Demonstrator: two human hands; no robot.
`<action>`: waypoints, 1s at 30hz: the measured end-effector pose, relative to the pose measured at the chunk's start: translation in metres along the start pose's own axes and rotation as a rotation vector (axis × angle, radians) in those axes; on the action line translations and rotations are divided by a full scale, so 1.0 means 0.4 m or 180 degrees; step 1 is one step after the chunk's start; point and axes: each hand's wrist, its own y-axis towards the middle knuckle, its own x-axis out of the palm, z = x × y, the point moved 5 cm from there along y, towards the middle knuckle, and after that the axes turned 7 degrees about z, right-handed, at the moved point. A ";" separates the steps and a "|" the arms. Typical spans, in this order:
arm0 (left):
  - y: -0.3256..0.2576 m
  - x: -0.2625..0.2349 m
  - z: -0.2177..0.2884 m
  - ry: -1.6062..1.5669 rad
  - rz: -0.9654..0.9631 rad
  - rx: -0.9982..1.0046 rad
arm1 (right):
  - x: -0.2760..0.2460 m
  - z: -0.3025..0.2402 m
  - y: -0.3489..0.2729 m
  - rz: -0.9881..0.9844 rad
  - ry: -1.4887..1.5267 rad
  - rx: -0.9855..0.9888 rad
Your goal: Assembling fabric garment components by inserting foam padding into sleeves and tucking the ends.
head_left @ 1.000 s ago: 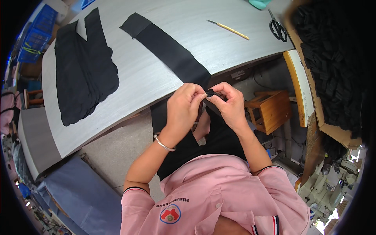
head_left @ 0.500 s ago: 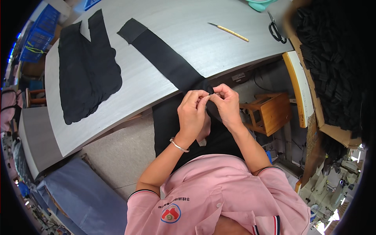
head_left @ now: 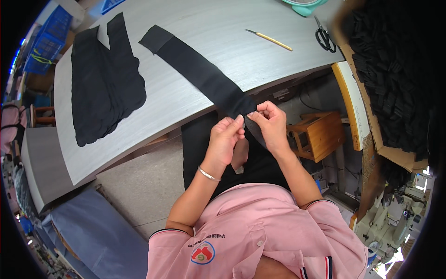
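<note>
A long black fabric strip [head_left: 200, 72] with a dark grey, coarser end section [head_left: 158, 39] lies slantwise on the table, its near end past the edge. There my right hand [head_left: 272, 126] pinches the strip's corner between thumb and fingers. Close beside it, just under the strip's end, my left hand [head_left: 225, 139] is closed, thumb tip pressed to the fingers; whatever is between them is too small to make out. To the left lies an overlapping pile of black fabric pieces [head_left: 100, 93] with rounded near ends.
On the grey table [head_left: 209, 37] lie a thin tool with a wooden handle [head_left: 274, 41] and black-handled scissors [head_left: 325, 39]. A teal object [head_left: 306, 8] stands at the far edge. At right, a cardboard box [head_left: 397, 156] holds black pieces [head_left: 390, 79]; a wooden stool [head_left: 320, 135] stands below.
My hands, together at the strip's end before, have parted slightly. The left has moved down a little with its fingers more curled, and more of the strip's near end shows.
</note>
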 end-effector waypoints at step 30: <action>-0.007 0.055 -0.001 -0.0109 -0.0260 -0.0194 | 0.037 -0.036 -0.043 0.0455 -0.1986 -0.1082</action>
